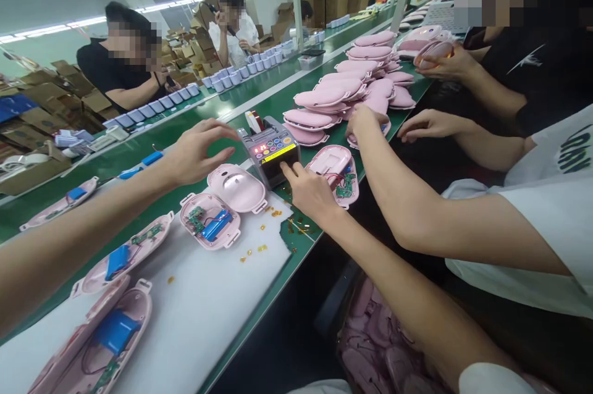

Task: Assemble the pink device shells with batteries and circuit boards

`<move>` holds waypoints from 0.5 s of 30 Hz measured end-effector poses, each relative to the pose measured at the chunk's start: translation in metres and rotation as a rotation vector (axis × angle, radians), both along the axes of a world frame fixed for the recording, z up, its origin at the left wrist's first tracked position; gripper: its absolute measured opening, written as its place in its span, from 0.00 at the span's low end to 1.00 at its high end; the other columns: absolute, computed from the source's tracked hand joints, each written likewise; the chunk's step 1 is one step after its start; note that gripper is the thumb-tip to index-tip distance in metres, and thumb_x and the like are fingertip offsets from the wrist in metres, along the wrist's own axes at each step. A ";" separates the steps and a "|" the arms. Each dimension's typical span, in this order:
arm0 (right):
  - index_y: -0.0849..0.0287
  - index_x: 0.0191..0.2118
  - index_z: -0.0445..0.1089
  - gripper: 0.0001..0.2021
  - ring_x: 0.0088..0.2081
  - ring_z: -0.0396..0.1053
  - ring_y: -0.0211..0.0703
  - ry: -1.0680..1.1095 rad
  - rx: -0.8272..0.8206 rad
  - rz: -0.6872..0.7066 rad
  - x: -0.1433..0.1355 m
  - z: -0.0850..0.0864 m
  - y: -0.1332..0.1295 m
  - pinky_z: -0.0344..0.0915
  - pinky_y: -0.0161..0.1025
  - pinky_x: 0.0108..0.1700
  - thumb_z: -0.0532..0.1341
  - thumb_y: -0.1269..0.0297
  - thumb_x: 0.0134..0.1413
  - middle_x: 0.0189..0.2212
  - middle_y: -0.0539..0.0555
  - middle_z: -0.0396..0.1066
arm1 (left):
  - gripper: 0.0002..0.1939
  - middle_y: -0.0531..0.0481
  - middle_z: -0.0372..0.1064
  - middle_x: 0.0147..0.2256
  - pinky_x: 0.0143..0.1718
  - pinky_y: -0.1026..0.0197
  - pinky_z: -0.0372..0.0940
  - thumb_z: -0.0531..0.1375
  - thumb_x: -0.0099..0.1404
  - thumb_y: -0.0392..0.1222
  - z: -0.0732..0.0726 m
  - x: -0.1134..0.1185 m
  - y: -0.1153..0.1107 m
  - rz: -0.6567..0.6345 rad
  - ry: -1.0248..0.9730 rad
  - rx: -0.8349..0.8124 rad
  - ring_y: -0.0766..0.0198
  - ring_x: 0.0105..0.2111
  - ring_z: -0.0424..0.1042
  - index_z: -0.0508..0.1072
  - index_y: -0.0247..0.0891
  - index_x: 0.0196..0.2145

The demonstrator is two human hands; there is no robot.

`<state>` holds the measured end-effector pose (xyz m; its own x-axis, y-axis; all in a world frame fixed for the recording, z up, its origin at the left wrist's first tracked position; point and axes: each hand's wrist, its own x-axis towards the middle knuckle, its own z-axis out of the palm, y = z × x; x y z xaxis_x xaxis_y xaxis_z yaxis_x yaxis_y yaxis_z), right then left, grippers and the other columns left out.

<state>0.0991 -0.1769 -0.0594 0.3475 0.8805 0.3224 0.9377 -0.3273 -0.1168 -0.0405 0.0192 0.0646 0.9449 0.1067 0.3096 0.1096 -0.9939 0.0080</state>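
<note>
My left hand hovers over the bench with its fingers apart, left of a grey tape dispenser with red lit digits. My right hand reaches to the dispenser's dark front, index finger extended and the others partly curled; nothing shows in it. Below my left hand lies an opened pink case: its lid beside a half holding a blue battery and green board. Another opened pink case rests just beyond my right hand.
More open pink cases lie along the white foam sheet, with small amber tape pieces. Stacked pink cases stand farther back. A neighbour's hands work at the right. Across the line are white cups and two people.
</note>
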 end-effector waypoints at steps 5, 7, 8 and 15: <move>0.56 0.70 0.54 0.33 0.43 0.71 0.51 0.093 0.029 0.009 0.004 -0.002 -0.002 0.70 0.43 0.40 0.52 0.76 0.59 0.50 0.62 0.66 | 0.27 0.39 0.60 0.62 0.65 0.43 0.53 0.48 0.73 0.58 -0.016 0.075 -0.014 -0.240 0.010 0.024 0.49 0.63 0.58 0.67 0.36 0.59; 0.56 0.69 0.56 0.32 0.43 0.72 0.51 0.189 0.075 -0.016 0.000 -0.001 -0.001 0.70 0.44 0.43 0.51 0.75 0.59 0.50 0.61 0.67 | 0.28 0.41 0.58 0.64 0.67 0.41 0.49 0.47 0.73 0.58 -0.025 0.094 -0.014 -0.302 0.087 0.013 0.48 0.66 0.55 0.66 0.38 0.61; 0.57 0.69 0.56 0.32 0.44 0.72 0.51 0.251 0.109 -0.032 -0.002 -0.001 0.000 0.70 0.44 0.44 0.52 0.75 0.58 0.50 0.60 0.68 | 0.27 0.41 0.59 0.64 0.67 0.40 0.48 0.46 0.74 0.57 -0.029 0.100 -0.014 -0.314 0.124 0.000 0.48 0.66 0.55 0.66 0.39 0.61; 0.61 0.68 0.56 0.35 0.46 0.71 0.49 0.572 0.332 -0.141 -0.025 -0.009 0.013 0.70 0.42 0.48 0.52 0.75 0.52 0.48 0.57 0.71 | 0.27 0.42 0.64 0.61 0.63 0.45 0.56 0.44 0.74 0.54 -0.036 0.105 -0.013 -0.302 0.160 -0.061 0.51 0.60 0.63 0.69 0.39 0.59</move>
